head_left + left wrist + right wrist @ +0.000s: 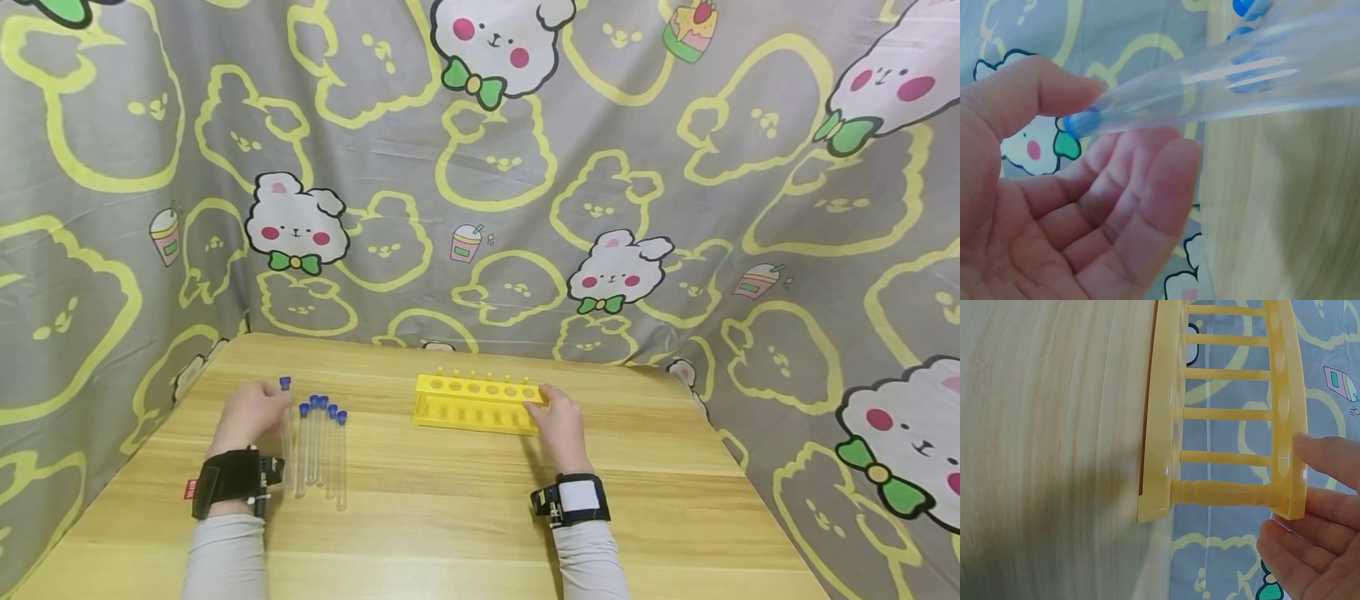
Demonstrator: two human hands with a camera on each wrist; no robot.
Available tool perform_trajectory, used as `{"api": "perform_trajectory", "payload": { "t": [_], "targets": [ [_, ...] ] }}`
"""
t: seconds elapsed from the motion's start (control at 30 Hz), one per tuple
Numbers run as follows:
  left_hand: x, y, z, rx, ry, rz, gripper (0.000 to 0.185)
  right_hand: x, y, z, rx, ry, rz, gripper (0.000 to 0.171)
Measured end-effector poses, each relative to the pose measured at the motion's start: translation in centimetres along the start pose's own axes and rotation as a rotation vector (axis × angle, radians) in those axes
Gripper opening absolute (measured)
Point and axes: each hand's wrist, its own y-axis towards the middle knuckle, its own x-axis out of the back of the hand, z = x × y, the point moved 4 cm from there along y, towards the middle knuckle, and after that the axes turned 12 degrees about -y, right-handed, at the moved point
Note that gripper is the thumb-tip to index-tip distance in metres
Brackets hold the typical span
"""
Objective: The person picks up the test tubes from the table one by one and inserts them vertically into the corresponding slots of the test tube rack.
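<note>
My left hand [253, 414] pinches a clear test tube [1210, 94] just below its blue cap [1083, 122], thumb on one side and fingers on the other. In the head view this tube stands at the left of several more blue-capped test tubes [331, 458], which lie side by side on the table. On the right, a yellow test tube rack [476, 415] with a row of round holes stands on the table. My right hand [562, 427] holds the rack's right end, the thumb against its top bar [1297, 481] in the right wrist view.
The wooden table [420, 533] reaches back to a grey curtain [517, 233] with cartoon prints, which also hangs along both sides. Small yellow pegs [472, 374] stick up along the rack's back edge.
</note>
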Motion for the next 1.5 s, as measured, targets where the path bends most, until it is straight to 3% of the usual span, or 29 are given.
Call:
{"api": "perform_trajectory", "payload": {
  "t": [0.5, 0.8, 1.1, 1.5],
  "targets": [
    [0.4, -0.4, -2.2, -0.103, -0.045, -0.149, 0.040, -0.1, 0.2, -0.1, -0.003, 0.002, 0.019, 0.051],
    [-0.2, -1.1, -5.2, -0.181, -0.037, -0.237, 0.036, 0.1, 0.1, -0.1, 0.002, -0.002, 0.008, 0.050],
    [-3.3, -2.0, -9.1, -0.354, -0.086, -0.284, 0.027, 0.0, 0.2, -0.1, -0.008, 0.007, 0.011, 0.050],
    [-8.2, -2.0, -13.5, -0.448, -0.169, -0.175, 0.026, 0.3, -0.1, 0.1, 0.005, -0.005, -0.021, 0.048]
  ]
}}
